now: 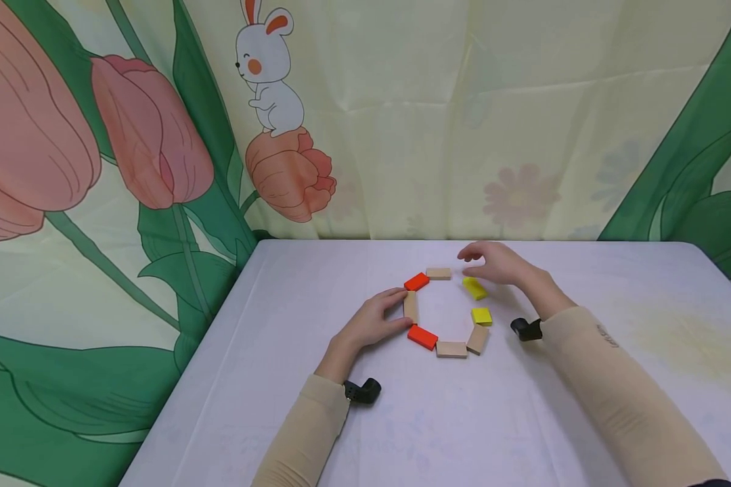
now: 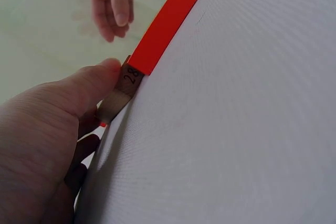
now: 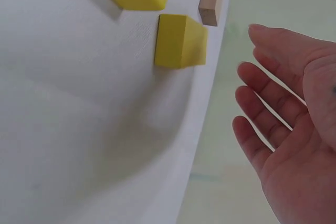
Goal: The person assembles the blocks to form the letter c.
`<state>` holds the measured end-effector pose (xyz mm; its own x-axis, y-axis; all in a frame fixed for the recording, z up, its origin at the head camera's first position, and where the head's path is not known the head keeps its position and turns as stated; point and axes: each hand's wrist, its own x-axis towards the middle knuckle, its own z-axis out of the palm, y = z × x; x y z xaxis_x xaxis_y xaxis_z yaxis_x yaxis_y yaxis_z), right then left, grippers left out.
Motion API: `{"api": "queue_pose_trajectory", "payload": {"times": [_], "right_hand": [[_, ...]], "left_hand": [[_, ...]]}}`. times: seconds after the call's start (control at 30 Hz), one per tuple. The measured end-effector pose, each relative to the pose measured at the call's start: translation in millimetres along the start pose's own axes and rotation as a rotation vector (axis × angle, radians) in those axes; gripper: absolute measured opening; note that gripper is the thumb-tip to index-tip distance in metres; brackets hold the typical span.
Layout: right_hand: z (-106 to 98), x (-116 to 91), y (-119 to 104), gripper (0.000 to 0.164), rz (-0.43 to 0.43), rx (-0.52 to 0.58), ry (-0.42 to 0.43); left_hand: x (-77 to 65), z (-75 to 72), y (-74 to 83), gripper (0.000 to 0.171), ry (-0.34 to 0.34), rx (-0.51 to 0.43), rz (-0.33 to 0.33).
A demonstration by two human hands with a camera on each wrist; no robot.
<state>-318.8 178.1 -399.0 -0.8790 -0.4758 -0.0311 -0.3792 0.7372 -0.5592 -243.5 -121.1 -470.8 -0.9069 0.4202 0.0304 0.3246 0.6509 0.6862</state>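
My left hand (image 1: 370, 323) holds a plain wooden block (image 1: 410, 309) at the ring's left side, thumb at its near end and fingers at its far end. In the left wrist view that wooden block (image 2: 124, 88) bears a written 28 and meets a red block (image 2: 164, 31). Fingers loosely bent, my right hand (image 1: 496, 264) is raised above the table's far part with nothing in it. Just below it lies a tilted yellow block (image 1: 474, 289); a second yellow block (image 1: 481, 316) is nearer me. The right wrist view shows the right palm (image 3: 294, 171) apart from the blocks.
Further ring pieces lie flat: a far wooden block (image 1: 438, 274), a far red block (image 1: 417, 281), a near red block (image 1: 422, 337) and two near wooden blocks (image 1: 451, 350). A white cloth covers the table (image 1: 438, 419). Behind its far edge hangs a printed curtain (image 1: 402, 169).
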Motion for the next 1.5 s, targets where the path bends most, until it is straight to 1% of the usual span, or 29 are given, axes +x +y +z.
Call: {"api": "queue_pose_trajectory", "payload": {"times": [0.33,0.6,0.83,1.1,1.5], "right_hand": [[-2.2,-19.0,6.0,0.038,0.026,-0.014,-0.021],[1.0,-26.3,12.5,0.038,0.017,-0.030,-0.024],[3.1,-31.6,14.8,0.040,0.021,-0.010,-0.031],[8.1,-34.6,17.2,0.042,-0.012,-0.013,-0.018],[16.4,-32.1,19.0,0.039,-0.017,-0.023,-0.025]], "left_hand": [[0.5,0.1,-0.1,0.066,0.005,0.000,-0.001],[0.7,0.8,-0.7,0.066,0.002,-0.001,0.003],[0.7,1.1,-1.3,0.067,0.000,0.003,-0.002],[1.4,0.2,-0.5,0.067,0.000,0.006,-0.007],[1.2,-0.6,0.2,0.066,-0.006,0.010,-0.001]]}}
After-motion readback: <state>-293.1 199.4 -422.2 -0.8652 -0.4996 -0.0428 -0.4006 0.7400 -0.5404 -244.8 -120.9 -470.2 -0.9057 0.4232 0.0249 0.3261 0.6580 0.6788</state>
